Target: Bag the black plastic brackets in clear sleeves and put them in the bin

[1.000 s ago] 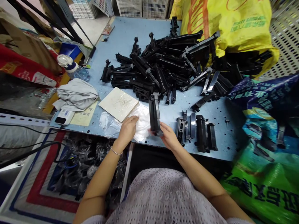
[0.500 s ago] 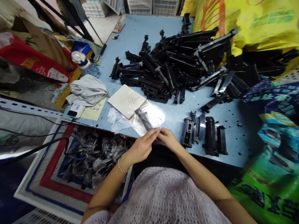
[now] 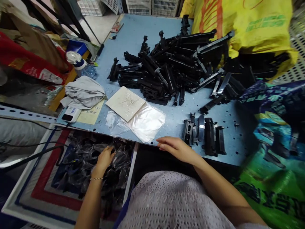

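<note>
My left hand (image 3: 105, 160) is over the plastic-wrapped parts (image 3: 85, 159) in the drawer below the table. Its fingers bend down; whether they hold anything is hidden. At the table's front edge, my right hand (image 3: 175, 148) is open and holds nothing, fingers pointing left. Just beyond it lies a stack of clear plastic bags (image 3: 149, 122), partly under a cream square tile (image 3: 125, 103). To the right of that hand, several black parts (image 3: 210, 136) stand in a row on the blue table (image 3: 138, 25).
A large pile of black parts (image 3: 166, 63) covers the table's middle. On the left are a grey cloth (image 3: 83, 90), a white device (image 3: 71, 114) and a bottle (image 3: 81, 63). A yellow bag (image 3: 259, 25) and a green bag (image 3: 269, 171) stand at the right.
My hands have moved apart. The left went down and left into the drawer, and the right stayed near the table edge, opened. The bagged black part between them is gone from the table.
</note>
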Action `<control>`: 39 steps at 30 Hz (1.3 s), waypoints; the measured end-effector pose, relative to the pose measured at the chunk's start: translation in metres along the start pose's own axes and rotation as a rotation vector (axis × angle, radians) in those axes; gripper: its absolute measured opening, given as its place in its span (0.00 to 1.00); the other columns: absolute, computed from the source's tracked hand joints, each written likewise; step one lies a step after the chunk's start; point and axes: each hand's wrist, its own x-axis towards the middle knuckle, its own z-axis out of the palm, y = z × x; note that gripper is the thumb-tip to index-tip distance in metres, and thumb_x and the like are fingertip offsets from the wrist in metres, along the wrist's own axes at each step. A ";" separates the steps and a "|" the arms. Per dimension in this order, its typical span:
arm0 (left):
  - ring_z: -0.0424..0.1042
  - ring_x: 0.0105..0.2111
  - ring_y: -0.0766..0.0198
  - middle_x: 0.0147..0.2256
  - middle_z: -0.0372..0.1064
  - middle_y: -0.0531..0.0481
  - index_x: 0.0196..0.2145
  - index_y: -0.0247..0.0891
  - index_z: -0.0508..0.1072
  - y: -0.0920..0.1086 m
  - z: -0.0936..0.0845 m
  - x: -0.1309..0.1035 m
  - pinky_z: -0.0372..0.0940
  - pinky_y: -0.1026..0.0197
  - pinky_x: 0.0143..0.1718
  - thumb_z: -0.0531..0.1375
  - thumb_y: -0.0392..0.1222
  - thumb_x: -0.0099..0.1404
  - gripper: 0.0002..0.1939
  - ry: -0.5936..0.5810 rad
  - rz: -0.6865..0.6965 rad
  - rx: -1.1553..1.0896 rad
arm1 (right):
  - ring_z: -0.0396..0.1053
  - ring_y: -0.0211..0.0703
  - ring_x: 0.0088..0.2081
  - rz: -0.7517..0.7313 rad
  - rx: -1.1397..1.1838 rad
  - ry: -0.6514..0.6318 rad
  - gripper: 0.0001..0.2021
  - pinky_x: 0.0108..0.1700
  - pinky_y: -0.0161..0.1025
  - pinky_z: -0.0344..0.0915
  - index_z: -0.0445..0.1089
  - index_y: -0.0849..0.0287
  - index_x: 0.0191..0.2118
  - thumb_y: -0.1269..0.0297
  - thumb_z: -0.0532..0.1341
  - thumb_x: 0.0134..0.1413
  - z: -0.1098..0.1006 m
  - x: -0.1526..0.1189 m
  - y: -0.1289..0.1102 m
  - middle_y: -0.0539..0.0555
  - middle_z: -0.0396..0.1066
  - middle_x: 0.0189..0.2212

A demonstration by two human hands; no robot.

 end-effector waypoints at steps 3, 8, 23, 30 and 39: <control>0.77 0.38 0.50 0.39 0.78 0.43 0.36 0.39 0.79 0.026 -0.001 0.008 0.68 0.56 0.40 0.58 0.45 0.64 0.11 0.029 0.050 -0.057 | 0.75 0.52 0.44 0.152 -0.540 0.226 0.14 0.47 0.48 0.68 0.74 0.57 0.46 0.60 0.53 0.66 -0.033 -0.019 0.001 0.60 0.77 0.42; 0.73 0.43 0.55 0.43 0.75 0.42 0.42 0.38 0.77 0.146 -0.010 0.013 0.65 0.54 0.49 0.56 0.46 0.68 0.13 0.298 0.502 -0.355 | 0.75 0.58 0.28 0.591 -1.087 0.266 0.23 0.31 0.45 0.65 0.73 0.65 0.37 0.48 0.54 0.63 -0.042 -0.027 0.012 0.66 0.74 0.25; 0.72 0.30 0.65 0.29 0.72 0.52 0.32 0.37 0.74 0.179 0.001 0.087 0.67 0.63 0.34 0.59 0.37 0.59 0.04 0.066 0.398 -0.891 | 0.73 0.51 0.39 0.373 -0.198 0.451 0.24 0.39 0.44 0.66 0.59 0.58 0.52 0.59 0.62 0.49 -0.029 -0.034 0.042 0.61 0.72 0.43; 0.69 0.56 0.57 0.56 0.69 0.42 0.54 0.38 0.72 0.184 -0.001 0.082 0.63 0.50 0.60 0.53 0.28 0.62 0.24 0.182 0.616 -0.533 | 0.76 0.46 0.39 0.313 1.114 0.011 0.23 0.39 0.40 0.72 0.63 0.61 0.51 0.60 0.62 0.49 0.004 -0.002 0.048 0.61 0.75 0.41; 0.58 0.65 0.57 0.65 0.57 0.42 0.68 0.43 0.51 0.171 -0.028 0.035 0.60 0.50 0.64 0.48 0.27 0.68 0.33 0.500 0.803 -0.265 | 0.75 0.42 0.33 0.302 1.112 0.062 0.22 0.33 0.36 0.72 0.66 0.61 0.50 0.59 0.65 0.50 0.013 0.012 0.055 0.57 0.76 0.37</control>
